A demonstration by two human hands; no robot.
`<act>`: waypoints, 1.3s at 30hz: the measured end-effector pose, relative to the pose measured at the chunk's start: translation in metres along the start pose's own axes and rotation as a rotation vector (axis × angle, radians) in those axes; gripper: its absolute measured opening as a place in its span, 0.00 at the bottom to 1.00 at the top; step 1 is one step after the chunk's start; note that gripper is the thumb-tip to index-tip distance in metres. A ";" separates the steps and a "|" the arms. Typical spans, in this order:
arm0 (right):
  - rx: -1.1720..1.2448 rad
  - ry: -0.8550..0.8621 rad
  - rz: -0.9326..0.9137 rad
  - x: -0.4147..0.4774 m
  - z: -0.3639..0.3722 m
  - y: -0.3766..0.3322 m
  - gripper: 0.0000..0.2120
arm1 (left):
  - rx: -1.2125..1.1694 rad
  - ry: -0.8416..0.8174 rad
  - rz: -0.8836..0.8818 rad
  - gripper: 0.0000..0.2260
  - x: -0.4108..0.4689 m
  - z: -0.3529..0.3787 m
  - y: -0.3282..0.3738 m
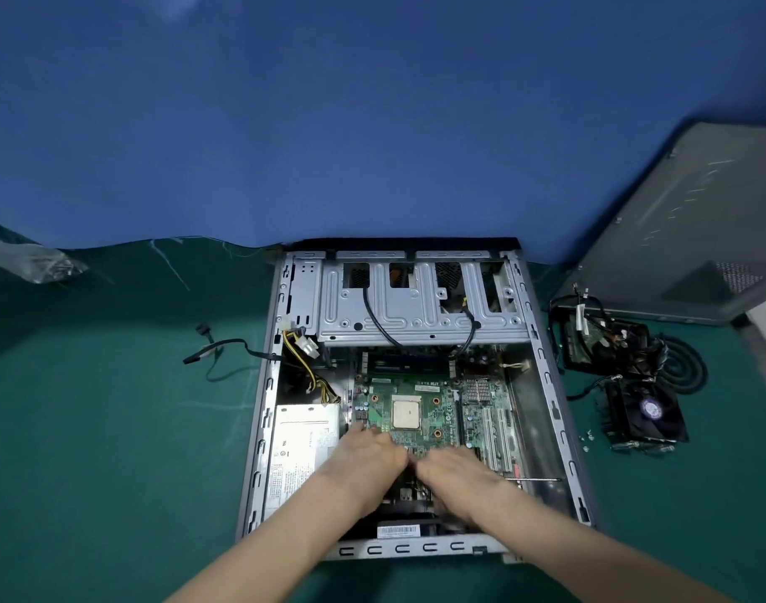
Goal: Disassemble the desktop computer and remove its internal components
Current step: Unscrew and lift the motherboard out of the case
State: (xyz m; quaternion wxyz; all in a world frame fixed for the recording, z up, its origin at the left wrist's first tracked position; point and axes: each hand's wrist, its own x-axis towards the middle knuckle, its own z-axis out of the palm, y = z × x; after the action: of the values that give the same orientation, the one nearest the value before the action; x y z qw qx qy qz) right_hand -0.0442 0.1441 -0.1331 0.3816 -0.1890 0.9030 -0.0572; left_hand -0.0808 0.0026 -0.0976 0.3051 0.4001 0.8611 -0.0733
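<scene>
The open desktop case [259, 428] lies flat on a green mat. Inside it sits the green motherboard [433, 411] with a bare square processor [406, 412] at its middle. A silver power supply [301, 454] fills the near-left corner, and a metal drive cage [416, 315] spans the far end. My left hand [364, 459] and my right hand [457, 472] reach in side by side over the near edge of the motherboard, both blurred. Their fingertips are down among the parts there; what they touch is hidden.
The removed side panel [698, 228] leans at the right. A cooler fan with heatsink [644, 413], a cable bundle with a drive [607, 337] and small screws [586, 439] lie right of the case. A loose black cable [216, 346] trails left. A screwdriver [533, 479] rests inside the case.
</scene>
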 end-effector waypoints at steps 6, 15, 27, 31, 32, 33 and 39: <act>0.097 0.139 0.044 -0.008 -0.005 0.011 0.20 | -0.070 -0.088 -0.031 0.13 -0.012 -0.012 -0.002; 0.186 0.284 0.106 -0.018 -0.034 0.025 0.12 | -0.314 0.019 0.002 0.14 -0.036 -0.015 -0.009; 0.443 0.403 0.218 -0.021 -0.061 0.035 0.09 | 0.172 0.357 -0.143 0.29 -0.009 -0.005 -0.013; 0.532 0.430 0.218 -0.023 -0.063 0.038 0.09 | 0.146 0.332 -0.209 0.23 0.003 0.000 -0.008; 0.548 0.436 0.216 -0.023 -0.064 0.038 0.08 | 0.120 0.329 -0.234 0.24 0.003 0.000 -0.006; 0.569 0.444 0.216 -0.024 -0.065 0.039 0.08 | 0.090 0.337 -0.253 0.25 0.003 0.001 -0.005; 0.736 0.499 0.193 -0.032 -0.076 0.042 0.06 | 0.148 0.403 -0.164 0.27 -0.004 -0.001 -0.011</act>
State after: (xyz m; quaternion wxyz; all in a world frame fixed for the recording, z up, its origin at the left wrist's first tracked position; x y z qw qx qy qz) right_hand -0.0901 0.1919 -0.0686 0.1975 0.0637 0.9004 -0.3823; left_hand -0.0874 -0.0071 -0.0951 0.0898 0.3567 0.9265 -0.0792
